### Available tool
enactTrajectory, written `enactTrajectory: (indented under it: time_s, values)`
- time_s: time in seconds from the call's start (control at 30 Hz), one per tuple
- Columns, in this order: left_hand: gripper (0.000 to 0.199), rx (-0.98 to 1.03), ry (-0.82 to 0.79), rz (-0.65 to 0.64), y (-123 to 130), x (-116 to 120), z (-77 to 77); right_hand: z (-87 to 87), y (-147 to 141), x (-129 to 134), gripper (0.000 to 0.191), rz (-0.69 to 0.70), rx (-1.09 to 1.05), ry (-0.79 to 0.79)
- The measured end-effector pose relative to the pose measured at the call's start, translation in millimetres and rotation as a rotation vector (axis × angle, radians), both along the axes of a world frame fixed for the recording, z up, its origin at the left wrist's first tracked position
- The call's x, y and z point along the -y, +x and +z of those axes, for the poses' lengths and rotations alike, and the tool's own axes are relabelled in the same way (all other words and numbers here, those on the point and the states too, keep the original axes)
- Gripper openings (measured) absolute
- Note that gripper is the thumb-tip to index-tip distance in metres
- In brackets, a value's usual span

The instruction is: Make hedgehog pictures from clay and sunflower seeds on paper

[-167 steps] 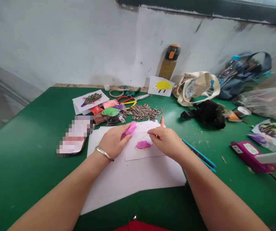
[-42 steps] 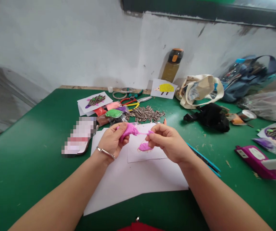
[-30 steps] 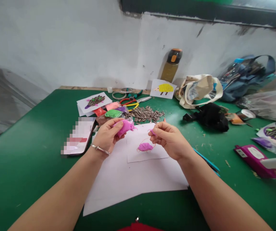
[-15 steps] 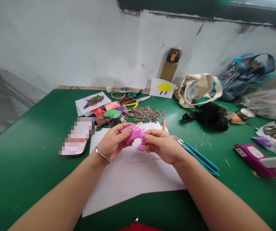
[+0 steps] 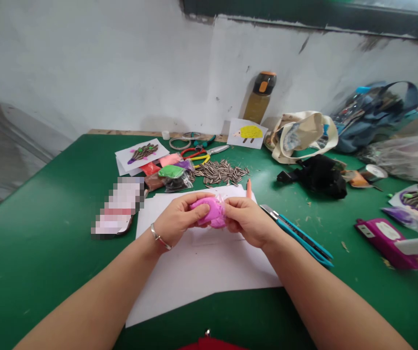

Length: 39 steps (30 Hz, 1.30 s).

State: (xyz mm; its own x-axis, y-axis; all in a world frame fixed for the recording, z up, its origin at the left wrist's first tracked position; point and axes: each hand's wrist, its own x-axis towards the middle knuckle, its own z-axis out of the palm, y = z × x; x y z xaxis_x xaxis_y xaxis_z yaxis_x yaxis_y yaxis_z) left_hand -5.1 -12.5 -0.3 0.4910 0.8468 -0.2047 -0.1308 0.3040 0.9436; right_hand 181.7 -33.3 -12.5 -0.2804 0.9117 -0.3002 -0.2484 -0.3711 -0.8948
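A small clear bag of pink modelling clay (image 5: 211,209) is held up between both hands over white paper (image 5: 201,277). My left hand (image 5: 178,218) is closed round the bag's left side, thumb pressed on top, with a silver bracelet at the wrist. My right hand (image 5: 243,216) pinches the crinkled clear plastic at the bag's right end. Some pink clay shows low between the hands, and its link to the bag is hard to make out. Just beyond lies a pile of sunflower seeds (image 5: 220,172), with an orange pen (image 5: 249,188) near the right fingers.
Clay packets (image 5: 170,171), pliers (image 5: 198,158) and a seed picture (image 5: 142,151) lie at the back left. A phone (image 5: 119,209) is left of the paper. Blue-handled cutters (image 5: 300,238) and a magenta device (image 5: 387,240) sit right. A bottle (image 5: 260,99) stands by the wall.
My left hand has shifted right and slightly down with the bag, closer to my right hand. The lower pink clay now sits up against the bag. My right hand still pinches the plastic.
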Motion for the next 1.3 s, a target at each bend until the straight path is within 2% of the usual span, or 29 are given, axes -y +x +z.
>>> enactTrajectory:
  time_s: [0.13, 0.23, 0.3, 0.37, 0.43, 0.57, 0.63, 0.7, 0.77, 0.9, 1.0, 1.07, 1.17, 1.23, 1.3]
  values:
    - [0.041, -0.001, -0.070, 0.128, -2.3, -6.0, 0.6, 0.7, 3.9, -2.9, 0.028, 0.002, -0.086, -0.059]
    - [0.044, -0.038, -0.063, 0.264, -6.8, -15.0, -3.6, 1.8, 6.2, -5.9, 0.025, -0.079, -0.126, -0.080]
    - [0.044, -0.112, 0.033, 0.350, -10.9, -21.2, -8.5, 2.6, 6.7, -7.3, 0.023, -0.136, -0.152, -0.097]
    - [0.043, -0.280, 0.212, 0.422, -15.5, -26.1, -13.4, 3.6, 7.2, -7.7, 0.019, -0.166, -0.177, -0.117]
    - [0.041, -0.476, 0.375, 0.441, -19.8, -29.5, -16.7, 4.4, 8.2, -7.1, 0.017, -0.153, -0.192, -0.117]
    - [0.038, -0.830, 0.718, 0.367, -25.1, -31.4, -16.8, 4.3, 11.0, -5.4, 0.022, -0.086, -0.173, -0.079]
    - [0.036, -0.869, 0.881, 0.382, -24.4, -28.5, -13.9, 3.3, 11.4, -5.1, 0.020, -0.067, -0.147, -0.056]
    - [0.031, -0.799, 0.983, 0.437, -20.4, -21.2, -9.5, 2.3, 10.5, -4.8, 0.021, -0.049, -0.121, -0.028]
    - [0.025, -0.671, 0.982, 0.430, -12.7, -9.8, -5.0, 1.8, 8.4, -3.9, 0.022, -0.041, -0.090, -0.005]
    - [0.027, -0.428, 0.708, 0.265, 6.7, 13.6, 0.3, 2.1, 1.3, -0.6, 0.026, -0.038, -0.035, 0.047]
    - [0.022, -0.368, 0.591, 0.130, 14.2, 20.5, 0.0, 2.7, -4.4, 1.8, 0.026, -0.033, 0.061, 0.141]
    - [0.019, -0.417, 0.664, 0.128, 13.6, 19.4, -1.9, 3.5, -6.7, 2.6, 0.026, -0.030, 0.148, 0.200]
    - [0.024, -0.552, 0.947, 0.145, 8.0, 12.6, -7.1, 4.9, -5.5, 2.1, 0.024, -0.042, 0.214, 0.251]
    - [0.026, -0.640, 1.099, 0.104, 3.9, 6.0, -12.1, 5.3, -1.1, 0.5, 0.021, -0.101, 0.228, 0.272]
    - [0.028, -0.751, 1.171, 0.033, 0.2, -2.0, -18.4, 5.3, 4.8, -1.6, 0.018, -0.175, 0.236, 0.286]
